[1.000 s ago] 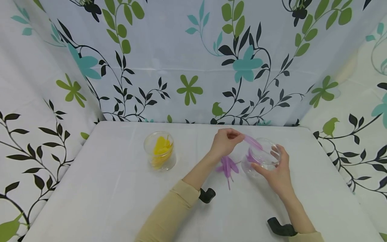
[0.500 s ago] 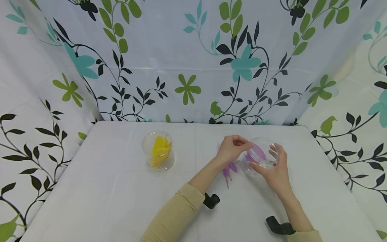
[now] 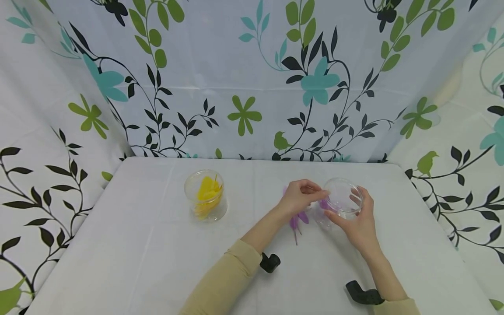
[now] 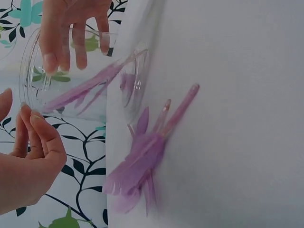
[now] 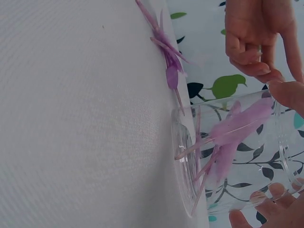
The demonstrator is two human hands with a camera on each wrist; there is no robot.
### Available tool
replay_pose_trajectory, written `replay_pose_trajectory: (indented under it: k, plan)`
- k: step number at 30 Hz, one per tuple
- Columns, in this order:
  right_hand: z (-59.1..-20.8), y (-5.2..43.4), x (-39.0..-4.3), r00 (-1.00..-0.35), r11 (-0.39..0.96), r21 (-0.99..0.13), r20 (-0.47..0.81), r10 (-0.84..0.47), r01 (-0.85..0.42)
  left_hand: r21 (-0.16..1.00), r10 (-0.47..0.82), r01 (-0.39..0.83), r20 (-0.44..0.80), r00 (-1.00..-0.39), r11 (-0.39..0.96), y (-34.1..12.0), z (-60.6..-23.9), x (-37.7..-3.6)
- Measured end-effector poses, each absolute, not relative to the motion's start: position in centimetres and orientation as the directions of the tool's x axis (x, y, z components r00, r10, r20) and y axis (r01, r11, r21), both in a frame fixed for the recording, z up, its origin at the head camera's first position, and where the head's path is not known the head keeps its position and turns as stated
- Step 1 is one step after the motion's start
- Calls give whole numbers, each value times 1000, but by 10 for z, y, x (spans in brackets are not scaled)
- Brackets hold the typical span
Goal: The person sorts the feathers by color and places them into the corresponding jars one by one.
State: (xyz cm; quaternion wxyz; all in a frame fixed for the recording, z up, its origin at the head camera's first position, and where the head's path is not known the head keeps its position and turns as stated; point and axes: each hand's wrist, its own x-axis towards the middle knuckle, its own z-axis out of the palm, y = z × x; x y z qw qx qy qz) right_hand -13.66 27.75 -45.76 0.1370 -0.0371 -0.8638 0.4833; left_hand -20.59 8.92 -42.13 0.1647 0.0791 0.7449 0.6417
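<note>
A clear jar (image 3: 336, 194) stands tilted on the white table (image 3: 138, 245), and my right hand (image 3: 346, 208) grips it round the side. Purple feathers (image 4: 85, 88) lie inside the jar (image 4: 85, 76). My left hand (image 3: 320, 192) hovers at the jar's left rim with its fingers (image 4: 35, 130) loosely curled and nothing between them and the thumb. More purple feathers (image 3: 297, 221) lie loose on the cloth just under that hand. They also show in the left wrist view, feathers (image 4: 142, 161), and in the right wrist view, feathers (image 5: 166, 52), beside the jar (image 5: 228, 156).
A second clear jar (image 3: 205, 194) with yellow feathers stands to the left on the table. Flower-printed curtains (image 3: 244, 78) close in the back and both sides. Black wrist mounts (image 3: 269, 262) sit on both forearms.
My left hand lowered a purple feather into the tilted jar and let it go. The right hand kept its hold on the jar.
</note>
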Motion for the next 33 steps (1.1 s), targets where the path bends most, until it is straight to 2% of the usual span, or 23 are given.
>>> replay_pose_trajectory:
  k: [7,14,21,33]
  plan:
    - [-457,278,-137,-961,543,-838,197,194,-62,984,259,-137,-162,-952,112,61,-435,-224]
    - [-456,277,-136,-963,532,-845,189,191,-60,941,180,-171,-230,-957,291,43,-449,-235]
    - [-455,277,-135,-962,538,-841,190,197,-56,900,233,-110,-224,-946,421,40,-457,-234]
    - [-455,278,-135,-963,535,-842,191,192,-61,868,313,-8,-188,-931,497,43,-458,-228]
